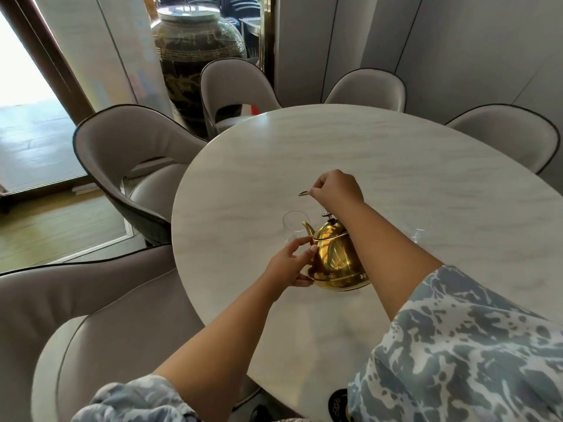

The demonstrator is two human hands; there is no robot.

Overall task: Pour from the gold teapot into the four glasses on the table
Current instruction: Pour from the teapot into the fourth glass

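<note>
Head view: a person's right hand pinches the raised handle of the gold teapot, while the left hand, fingers loosely spread, steadies its side on the table. A glass stands just beyond the left hand; lifting carelessly could swing the spout into it and topple it.

R hand grips teapot handle; L hand steadies body; glass maybe empty.
</note>
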